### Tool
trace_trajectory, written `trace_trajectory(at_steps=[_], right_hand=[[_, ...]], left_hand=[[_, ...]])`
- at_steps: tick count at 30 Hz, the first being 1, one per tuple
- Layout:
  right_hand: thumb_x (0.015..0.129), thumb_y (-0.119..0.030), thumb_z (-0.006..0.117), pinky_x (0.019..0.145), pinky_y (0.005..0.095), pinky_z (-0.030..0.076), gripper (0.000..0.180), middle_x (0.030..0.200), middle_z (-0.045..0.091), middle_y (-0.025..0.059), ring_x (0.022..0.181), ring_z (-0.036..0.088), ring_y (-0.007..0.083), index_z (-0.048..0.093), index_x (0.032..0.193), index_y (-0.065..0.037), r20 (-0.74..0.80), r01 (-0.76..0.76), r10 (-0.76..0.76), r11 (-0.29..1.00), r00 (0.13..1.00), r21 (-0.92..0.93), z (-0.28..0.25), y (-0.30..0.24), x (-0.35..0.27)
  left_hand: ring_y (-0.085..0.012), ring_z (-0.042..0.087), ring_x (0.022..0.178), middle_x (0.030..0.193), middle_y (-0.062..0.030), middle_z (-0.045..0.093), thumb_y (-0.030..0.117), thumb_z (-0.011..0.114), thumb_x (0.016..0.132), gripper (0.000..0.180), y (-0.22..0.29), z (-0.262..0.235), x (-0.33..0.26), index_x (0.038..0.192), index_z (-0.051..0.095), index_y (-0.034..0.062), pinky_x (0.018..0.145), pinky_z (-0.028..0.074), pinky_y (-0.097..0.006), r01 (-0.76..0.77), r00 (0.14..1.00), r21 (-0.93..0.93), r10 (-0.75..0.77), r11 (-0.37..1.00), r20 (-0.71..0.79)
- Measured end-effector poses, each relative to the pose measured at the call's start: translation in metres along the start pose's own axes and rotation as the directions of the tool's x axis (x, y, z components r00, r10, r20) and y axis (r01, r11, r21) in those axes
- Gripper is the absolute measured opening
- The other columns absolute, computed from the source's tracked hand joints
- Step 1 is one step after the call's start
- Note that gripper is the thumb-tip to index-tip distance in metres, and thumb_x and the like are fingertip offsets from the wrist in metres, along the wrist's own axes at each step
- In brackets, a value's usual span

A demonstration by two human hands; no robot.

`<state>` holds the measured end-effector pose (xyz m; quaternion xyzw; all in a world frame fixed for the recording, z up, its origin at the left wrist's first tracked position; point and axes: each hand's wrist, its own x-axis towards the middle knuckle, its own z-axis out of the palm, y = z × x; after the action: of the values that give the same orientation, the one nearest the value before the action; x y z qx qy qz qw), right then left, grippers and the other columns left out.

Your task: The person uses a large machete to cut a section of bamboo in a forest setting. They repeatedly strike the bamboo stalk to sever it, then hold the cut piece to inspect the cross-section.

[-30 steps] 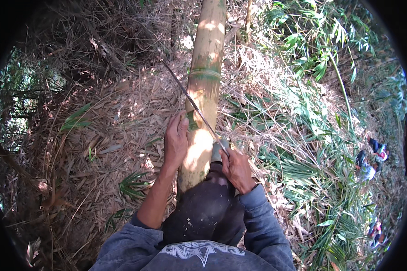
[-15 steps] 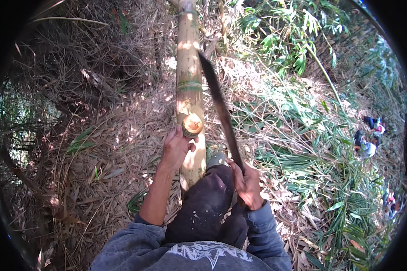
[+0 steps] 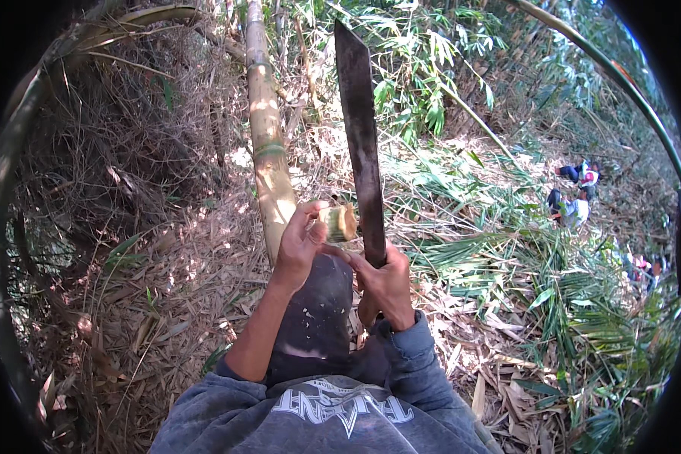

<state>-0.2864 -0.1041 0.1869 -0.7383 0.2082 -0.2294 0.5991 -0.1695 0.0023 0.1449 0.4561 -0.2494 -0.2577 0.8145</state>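
Nearest, the left hand (image 3: 299, 246) pinches a short cut bamboo piece (image 3: 338, 223) between thumb and fingers; its pale, round cut end faces right, its skin yellow-green. Just beside it, the right hand (image 3: 386, 284) is clamped on the handle of a long dark machete (image 3: 359, 144), blade upright. Behind lies a yellow-green bamboo pole (image 3: 268, 151) across dry leaf litter (image 3: 166, 265).

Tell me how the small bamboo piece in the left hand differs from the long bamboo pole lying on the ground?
The small bamboo piece is a short stub pinched in the left hand; the bamboo pole is long and lies on the leaf litter. The piece shows a cut end; the pole shows its side, with a ringed joint. Both are pale yellow-green bamboo.
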Motion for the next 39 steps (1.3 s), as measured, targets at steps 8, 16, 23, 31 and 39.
trace_trajectory(at_steps=[8, 16, 23, 31, 39], right_hand=[[0.084, -0.013, 0.072, 0.042, 0.0238, 0.035, 0.02, 0.056, 0.053, -0.0034, 0.049, 0.046, 0.0034, 0.065, 0.096, 0.001, -0.07, -0.08, 0.088, 0.99, 0.994, 0.114, -0.012, 0.025, -0.039], [0.086, -0.01, 0.069, 0.039, 0.0222, 0.036, 0.034, 0.057, 0.052, -0.0029, 0.044, 0.047, 0.0043, 0.057, 0.115, 0.003, 0.002, -0.145, 0.15, 0.953, 0.989, 0.266, -0.018, 0.015, -0.034], [0.081, -0.012, 0.074, 0.037, 0.0249, 0.04, 0.023, 0.056, 0.054, 0.0014, 0.04, 0.05, 0.0093, 0.058, 0.089, 0.003, 0.081, -0.209, 0.193, 0.878, 0.978, 0.43, -0.007, 0.017, -0.019], [0.085, -0.015, 0.069, 0.036, 0.0283, 0.045, 0.022, 0.059, 0.048, 0.0026, 0.04, 0.049, 0.0112, 0.052, 0.084, -0.001, 0.21, -0.361, 0.298, 0.671, 0.931, 0.648, -0.008, 0.033, -0.027], [0.086, -0.022, 0.069, 0.035, 0.0274, 0.044, 0.026, 0.061, 0.048, 0.002, 0.04, 0.048, 0.0106, 0.051, 0.085, -0.003, 0.157, -0.386, 0.391, 0.622, 0.907, 0.681, -0.011, 0.035, -0.042]], left_hand=[[-0.0204, 0.051, 0.113, 0.124, -0.0083, 0.042, -0.006, 0.066, 0.077, 0.047, 0.028, 0.002, -0.008, 0.12, 0.052, 0.0042, 0.093, 0.051, -0.034, -0.306, 0.941, 0.68, 0.319, 0.667, 0.11], [-0.0181, 0.054, 0.108, 0.118, -0.0119, 0.052, -0.001, 0.066, 0.083, 0.053, 0.028, 0.021, -0.023, 0.13, 0.042, -0.0024, 0.091, 0.049, -0.03, -0.024, 1.0, 0.141, 0.024, 0.99, -0.002], [-0.0162, 0.059, 0.097, 0.11, -0.0134, 0.059, 0.007, 0.068, 0.086, 0.047, 0.02, 0.023, -0.026, 0.126, 0.045, -0.0034, 0.085, 0.05, -0.028, 0.102, 0.994, 0.149, -0.107, 0.984, 0.026], [-0.0165, 0.062, 0.092, 0.099, -0.0083, 0.063, 0.027, 0.046, 0.1, 0.036, 0.009, 0.009, -0.024, 0.117, 0.054, -0.0034, 0.068, 0.059, -0.031, 0.234, 0.97, 0.204, -0.242, 0.951, 0.016], [-0.016, 0.061, 0.093, 0.122, -0.0112, 0.05, 0.017, 0.062, 0.092, 0.044, 0.016, 0.018, -0.039, 0.131, 0.047, 0.0044, 0.072, 0.054, -0.026, -0.016, 0.965, 0.513, -0.122, 0.858, 0.233]])
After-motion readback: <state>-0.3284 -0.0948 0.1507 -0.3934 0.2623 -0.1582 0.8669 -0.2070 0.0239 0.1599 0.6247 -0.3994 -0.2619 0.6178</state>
